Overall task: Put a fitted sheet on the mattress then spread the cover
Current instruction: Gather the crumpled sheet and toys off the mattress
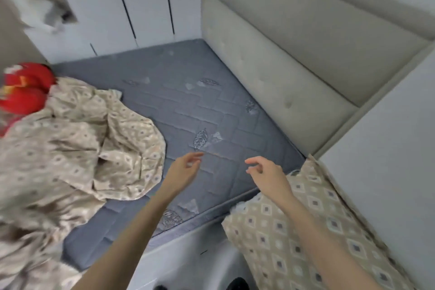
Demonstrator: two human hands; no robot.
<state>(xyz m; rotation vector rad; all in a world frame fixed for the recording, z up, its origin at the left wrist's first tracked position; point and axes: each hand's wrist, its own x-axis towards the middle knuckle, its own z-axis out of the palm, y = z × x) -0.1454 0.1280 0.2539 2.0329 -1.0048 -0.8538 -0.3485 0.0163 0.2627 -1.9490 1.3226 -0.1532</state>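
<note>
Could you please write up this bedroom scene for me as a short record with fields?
mattress: bare, grey, quilted; no sheet fitted
patterned fabric: crumpled in a heap on the mattress's left side
pillow: at the mattress's near right corner
left hand: empty, fingers relaxed, over the mattress
right hand: empty, fingers relaxed, over the mattress
headboard: beige, padded, along the far right side

Soft even daylight; left edge motion-blurred; wide-angle distortion.

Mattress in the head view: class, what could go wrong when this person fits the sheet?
The crumpled patterned fabric lies on the bare mattress, so a sheet might bunch over it. The pillow sits at the near right corner and may block tucking there. The far corner sits tight against the headboard, likely awkward.
</note>
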